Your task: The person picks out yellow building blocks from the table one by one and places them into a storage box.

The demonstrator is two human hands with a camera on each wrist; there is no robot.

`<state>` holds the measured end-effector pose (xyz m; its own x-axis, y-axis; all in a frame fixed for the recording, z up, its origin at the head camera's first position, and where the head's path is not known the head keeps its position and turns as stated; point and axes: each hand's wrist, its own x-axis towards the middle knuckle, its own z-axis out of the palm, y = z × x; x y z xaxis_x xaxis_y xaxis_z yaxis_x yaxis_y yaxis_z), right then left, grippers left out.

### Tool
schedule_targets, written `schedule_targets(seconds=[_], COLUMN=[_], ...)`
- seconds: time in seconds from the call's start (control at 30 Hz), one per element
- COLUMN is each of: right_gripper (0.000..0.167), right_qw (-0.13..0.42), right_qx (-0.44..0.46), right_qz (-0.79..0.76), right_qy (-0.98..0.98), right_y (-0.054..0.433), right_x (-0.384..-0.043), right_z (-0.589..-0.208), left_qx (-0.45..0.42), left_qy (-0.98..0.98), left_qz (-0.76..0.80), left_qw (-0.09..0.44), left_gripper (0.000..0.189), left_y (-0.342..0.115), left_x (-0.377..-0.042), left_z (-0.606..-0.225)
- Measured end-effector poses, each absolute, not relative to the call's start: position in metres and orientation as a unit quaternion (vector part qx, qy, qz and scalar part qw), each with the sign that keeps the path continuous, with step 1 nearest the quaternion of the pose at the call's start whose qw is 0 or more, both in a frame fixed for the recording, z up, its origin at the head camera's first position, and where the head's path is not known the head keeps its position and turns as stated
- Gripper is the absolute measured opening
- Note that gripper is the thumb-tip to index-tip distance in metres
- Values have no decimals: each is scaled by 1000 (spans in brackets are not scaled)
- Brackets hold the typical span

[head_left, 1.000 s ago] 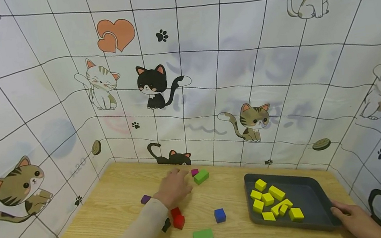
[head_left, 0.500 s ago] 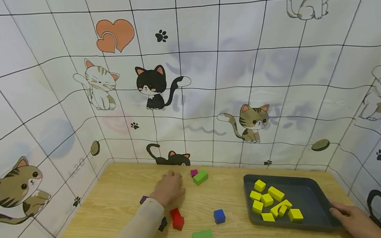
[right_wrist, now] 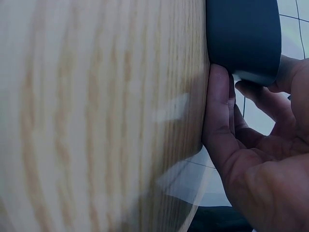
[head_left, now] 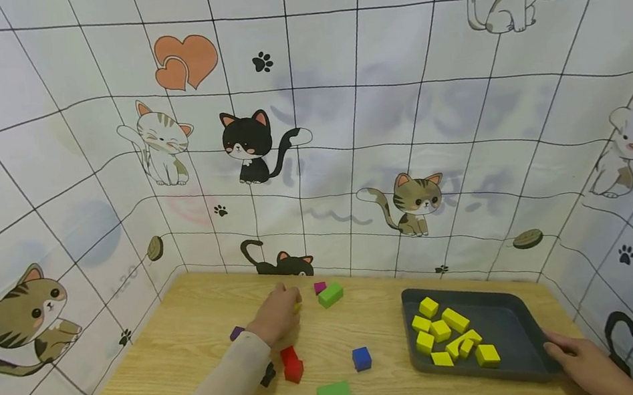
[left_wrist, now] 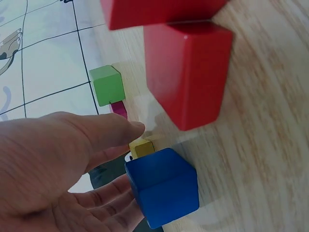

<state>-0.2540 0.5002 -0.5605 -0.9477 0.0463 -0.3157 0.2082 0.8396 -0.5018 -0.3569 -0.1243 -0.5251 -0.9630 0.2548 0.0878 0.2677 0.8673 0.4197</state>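
Observation:
My left hand reaches to the back of the table. Its thumb and fingers pinch a small yellow block, mostly hidden by the hand; in the left wrist view, the yellow block shows beyond the thumb tip. A blue block is close in front of the fingers there. Beside the hand lie a magenta block and a green block. My right hand grips the right rim of a dark grey tray, thumb on top and fingers below. Several yellow blocks lie in the tray.
Red blocks and a black piece lie near the left forearm, a purple block on its far side. Another blue block and a flat green block lie nearer the tray. A cat-print sheet surrounds the table.
The left hand's fingers have drawn together from a spread pose, and yellow now shows at the fingertips. The right hand stays on the tray. The head view has shifted slightly.

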Motion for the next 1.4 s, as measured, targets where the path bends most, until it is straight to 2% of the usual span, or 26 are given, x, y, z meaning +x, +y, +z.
schedule_targets(seconds=[0.47,0.7,0.93,1.07,1.4], right_gripper=[94,87,88,81,81], right_qw=[148,144,152,148,142], right_qx=[59,68,61,62,66], right_qz=[-284,-281,-280,-276,-285], right_qy=[946,946,946,948,946], right_y=[497,493,493,491,495], right_x=[-256,-255,-251,-249,-252], right_z=[-558,-555,-553,-549,-555], left_qx=[-134,-131,-131,-132,-167], left_qy=[-963,-962,-961,-960,-953], left_qz=[-232,-237,-243,-246,-250], left_qw=[19,20,21,21,44], left_gripper=[27,26,27,27,29], left_y=[-130,-130,-130,-128,-117], left_x=[-359,-358,-354,-353,-344], left_z=[-530,-530,-527,-526,-518])
